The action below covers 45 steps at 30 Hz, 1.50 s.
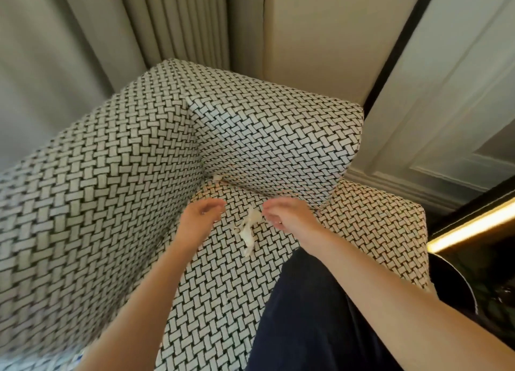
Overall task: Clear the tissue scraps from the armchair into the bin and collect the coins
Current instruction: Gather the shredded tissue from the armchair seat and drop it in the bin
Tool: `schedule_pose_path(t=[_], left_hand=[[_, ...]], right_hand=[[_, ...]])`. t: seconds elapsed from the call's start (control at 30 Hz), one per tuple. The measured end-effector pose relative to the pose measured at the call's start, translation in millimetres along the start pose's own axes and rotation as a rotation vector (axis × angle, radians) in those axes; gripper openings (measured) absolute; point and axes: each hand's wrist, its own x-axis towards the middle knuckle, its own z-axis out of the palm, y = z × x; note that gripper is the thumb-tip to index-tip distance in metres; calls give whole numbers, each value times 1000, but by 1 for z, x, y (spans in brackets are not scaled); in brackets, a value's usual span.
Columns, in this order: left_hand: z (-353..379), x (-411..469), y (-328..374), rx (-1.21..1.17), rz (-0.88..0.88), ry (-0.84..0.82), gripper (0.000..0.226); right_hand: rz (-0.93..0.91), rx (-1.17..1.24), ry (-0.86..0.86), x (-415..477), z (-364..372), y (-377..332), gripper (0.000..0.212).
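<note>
I am leaning over the armchair (117,161), both arms reaching down onto its seat cushion. A twisted strip of tissue (247,231) is lying on the seat between my two hands, running from about 12 o'clock near my right fingertips down toward 6 o'clock. My right hand (289,217) is sitting at 3 o'clock of the strip, fingers (271,209) curled and drawn close together, their tips touching or all but touching the strip's upper end; I judge I am closing in to pinch it there, since a loose end is the easiest part of a thin scrap to lift off woven fabric. My left hand (202,213) is hovering at 9 o'clock of the strip, well clear of it, fingers bent loosely and holding nothing that I can see; I am likely keeping it free for the next scrap or the coins.

A small pale scrap (216,177) is poking out of the crease at 12 o'clock, where the seat is meeting the back cushion. I am seeing no coins; they may be hiding in that crease. A dark round rim (457,281) is showing at 3 o'clock beside the chair, possibly the bin, though I cannot tell for sure.
</note>
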Motion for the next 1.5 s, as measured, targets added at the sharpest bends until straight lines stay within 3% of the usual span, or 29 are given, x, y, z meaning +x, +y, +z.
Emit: schedule_pose_path(t=[0.2, 0.3, 0.4, 0.57, 0.77, 0.93, 1.07, 1.3, 1.4, 1.5], left_hand=[[-8, -16, -49, -70, -215, 71, 13], [-2, -20, -59, -54, -239, 71, 12], [6, -19, -65, 1, -218, 83, 17], [20, -13, -78, 215, -143, 95, 40], [49, 8, -76, 540, 47, 22, 64], [76, 25, -64, 617, 160, 9, 50], [83, 35, -57, 543, 118, 82, 37], [89, 44, -49, 439, 88, 19, 18], [94, 43, -48, 475, 160, -40, 21], [100, 47, -48, 605, 272, -154, 47]], right_hand=[[-59, -422, -117, 18, 38, 42, 31], [-127, -720, -217, 30, 43, 57, 45], [-74, -916, -317, 34, 47, 64, 53], [-69, -671, -312, 29, 38, 53, 44], [-245, -611, -180, 19, 0, 37, 20], [-297, -449, 32, 9, -22, 38, 15], [-316, -301, 238, 9, -24, 38, 15], [-347, -157, 336, 14, -23, 39, 19], [-339, -94, 404, 17, -22, 40, 16], [-355, -74, 439, 18, -22, 40, 21]])
